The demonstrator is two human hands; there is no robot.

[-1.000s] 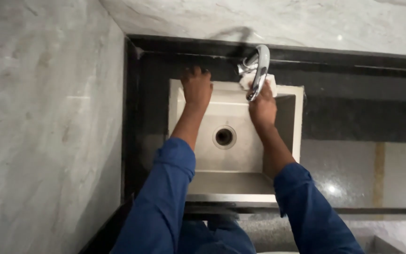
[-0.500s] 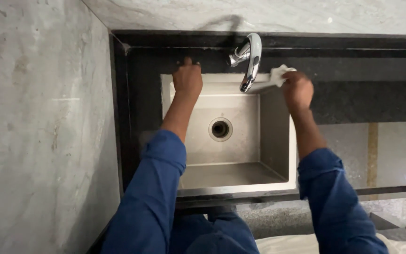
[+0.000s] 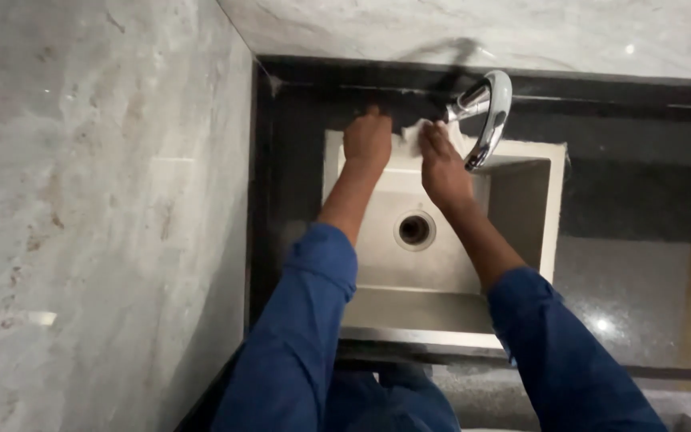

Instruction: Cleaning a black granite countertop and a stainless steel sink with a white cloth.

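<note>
Right hand [image 3: 444, 166] grasps a white cloth [image 3: 414, 138] at the sink [image 3: 555, 200] rim; soft, light, bunch it anywhere. Left hand [image 3: 368, 140] presses flat.

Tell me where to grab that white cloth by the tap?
Probably take the white cloth by its left part, coming from the sink's front. It lies bunched on the sink's back rim, the right hand covers its right side, and the curved tap crowds it there.

Glossy chrome tap [image 3: 488, 112], matt sink [image 3: 553, 200], polished dark counter [image 3: 641, 200]
</note>
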